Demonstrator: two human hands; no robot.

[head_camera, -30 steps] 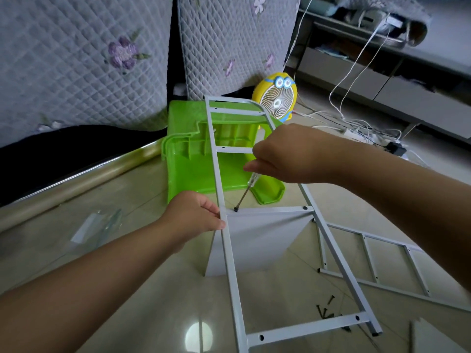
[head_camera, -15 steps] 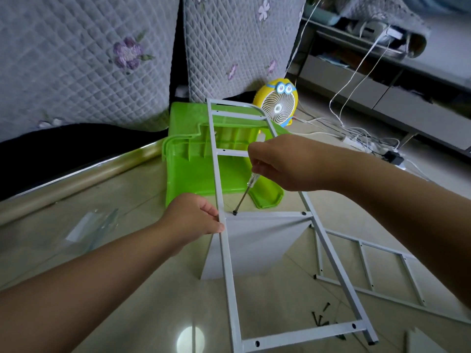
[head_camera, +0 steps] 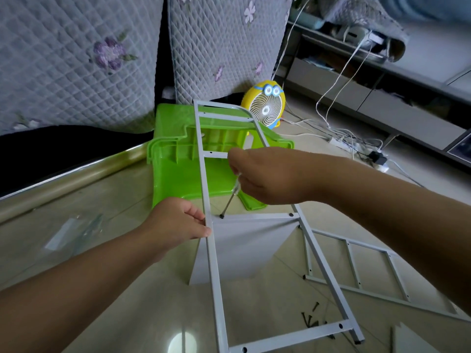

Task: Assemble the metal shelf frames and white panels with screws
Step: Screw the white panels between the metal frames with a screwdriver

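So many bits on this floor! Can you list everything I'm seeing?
pale grey metal shelf frame: one, grey, centre, held
second grey metal frame: one, grey, floor, right
flat white panel: one, white, under held frame
slim metal screwdriver: one, silver, tip at frame's crossbar
loose black screws: several, black, floor near frame's foot
green plastic stool: one, green, behind frame
yellow cartoon fan: one, yellow, behind stool
grey quilted cushions: two, grey, background
white cables: several, white, floor right
left hand: one, grips frame's left rail
right hand: one, holds screwdriver
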